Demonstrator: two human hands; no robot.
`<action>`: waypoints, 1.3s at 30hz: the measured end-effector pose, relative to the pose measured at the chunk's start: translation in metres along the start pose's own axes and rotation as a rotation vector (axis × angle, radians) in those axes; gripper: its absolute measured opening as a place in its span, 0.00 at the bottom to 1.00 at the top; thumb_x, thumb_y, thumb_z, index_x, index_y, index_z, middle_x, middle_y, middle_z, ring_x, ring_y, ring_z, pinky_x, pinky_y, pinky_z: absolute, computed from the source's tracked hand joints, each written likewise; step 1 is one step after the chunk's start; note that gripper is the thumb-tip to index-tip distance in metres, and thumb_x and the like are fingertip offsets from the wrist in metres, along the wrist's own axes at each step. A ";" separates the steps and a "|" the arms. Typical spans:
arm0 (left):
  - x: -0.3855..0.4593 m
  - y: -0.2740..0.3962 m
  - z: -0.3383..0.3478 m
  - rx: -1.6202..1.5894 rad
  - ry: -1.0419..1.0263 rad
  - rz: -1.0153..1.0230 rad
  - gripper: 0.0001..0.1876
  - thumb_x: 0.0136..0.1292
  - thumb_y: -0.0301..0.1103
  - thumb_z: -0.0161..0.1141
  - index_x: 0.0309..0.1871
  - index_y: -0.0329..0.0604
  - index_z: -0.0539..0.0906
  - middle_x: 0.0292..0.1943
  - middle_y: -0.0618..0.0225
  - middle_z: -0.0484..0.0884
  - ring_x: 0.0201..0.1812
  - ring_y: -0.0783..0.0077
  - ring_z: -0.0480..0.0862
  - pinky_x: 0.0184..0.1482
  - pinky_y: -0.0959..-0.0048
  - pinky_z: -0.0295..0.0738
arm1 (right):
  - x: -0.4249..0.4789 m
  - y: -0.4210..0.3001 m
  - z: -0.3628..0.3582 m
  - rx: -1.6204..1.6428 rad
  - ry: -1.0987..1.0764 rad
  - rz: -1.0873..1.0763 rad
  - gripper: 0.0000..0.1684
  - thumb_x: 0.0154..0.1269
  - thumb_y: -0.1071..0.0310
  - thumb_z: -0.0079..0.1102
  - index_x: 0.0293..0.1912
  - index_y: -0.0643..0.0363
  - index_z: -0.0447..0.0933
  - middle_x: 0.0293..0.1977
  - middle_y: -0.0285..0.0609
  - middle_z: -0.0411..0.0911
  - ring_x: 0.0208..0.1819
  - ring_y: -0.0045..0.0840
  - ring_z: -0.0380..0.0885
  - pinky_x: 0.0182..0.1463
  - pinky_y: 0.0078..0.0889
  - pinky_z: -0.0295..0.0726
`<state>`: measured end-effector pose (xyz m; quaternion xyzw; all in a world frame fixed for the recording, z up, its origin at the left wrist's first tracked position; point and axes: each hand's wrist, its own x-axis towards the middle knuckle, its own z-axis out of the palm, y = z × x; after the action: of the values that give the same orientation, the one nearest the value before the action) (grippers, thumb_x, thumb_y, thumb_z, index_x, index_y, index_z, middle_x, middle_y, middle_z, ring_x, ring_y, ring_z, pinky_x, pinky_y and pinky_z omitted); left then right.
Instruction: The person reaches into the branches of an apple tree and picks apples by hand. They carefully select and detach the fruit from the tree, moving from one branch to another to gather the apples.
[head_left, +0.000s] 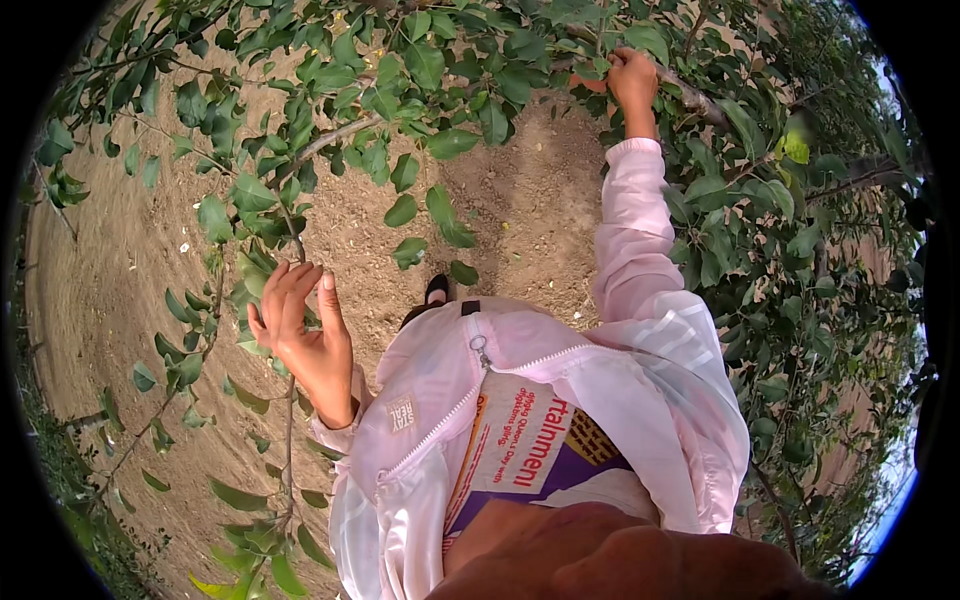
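My left hand is raised at the left with its fingers loosely curled and the thumb apart; nothing shows in it. A thin leafy branch runs right behind its fingertips. Farther out at the upper right, my right hand is bent in among the leaves beside a thicker tree branch. Leaves partly cover its fingers, so I cannot tell what they grip. Close by its fingertips, an orange-red thing shows between the leaves, too hidden to name.
Another bare limb crosses the upper left. Dense foliage fills the right side, close to my right sleeve. Below lies dry brown soil. My dark shoe shows beyond my pale pink jacket. Hanging twigs reach the lower left.
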<state>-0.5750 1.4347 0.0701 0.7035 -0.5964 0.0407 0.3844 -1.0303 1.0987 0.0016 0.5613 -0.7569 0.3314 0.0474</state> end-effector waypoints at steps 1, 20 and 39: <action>0.001 0.000 0.000 -0.004 -0.003 -0.003 0.06 0.69 0.36 0.67 0.41 0.45 0.89 0.46 0.71 0.89 0.61 0.63 0.83 0.72 0.57 0.54 | -0.003 0.000 0.002 0.032 0.042 0.007 0.15 0.68 0.57 0.59 0.49 0.47 0.88 0.44 0.50 0.87 0.49 0.49 0.84 0.55 0.49 0.81; 0.006 0.007 -0.005 -0.007 -0.029 -0.015 0.07 0.71 0.36 0.63 0.43 0.45 0.89 0.48 0.71 0.88 0.62 0.61 0.81 0.75 0.50 0.47 | -0.038 -0.008 0.000 -0.061 0.371 -0.078 0.08 0.68 0.61 0.61 0.41 0.53 0.84 0.36 0.50 0.86 0.37 0.46 0.85 0.40 0.48 0.81; 0.019 0.009 0.007 0.293 0.218 0.199 0.07 0.72 0.35 0.64 0.39 0.45 0.88 0.43 0.73 0.87 0.50 0.69 0.85 0.72 0.55 0.56 | -0.042 -0.023 -0.052 -0.214 0.030 -0.012 0.21 0.50 0.57 0.78 0.39 0.60 0.83 0.35 0.53 0.85 0.38 0.44 0.88 0.39 0.45 0.86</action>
<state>-0.5807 1.4154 0.0789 0.6808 -0.6056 0.2408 0.3344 -1.0100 1.1588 0.0335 0.5525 -0.7839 0.2564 0.1203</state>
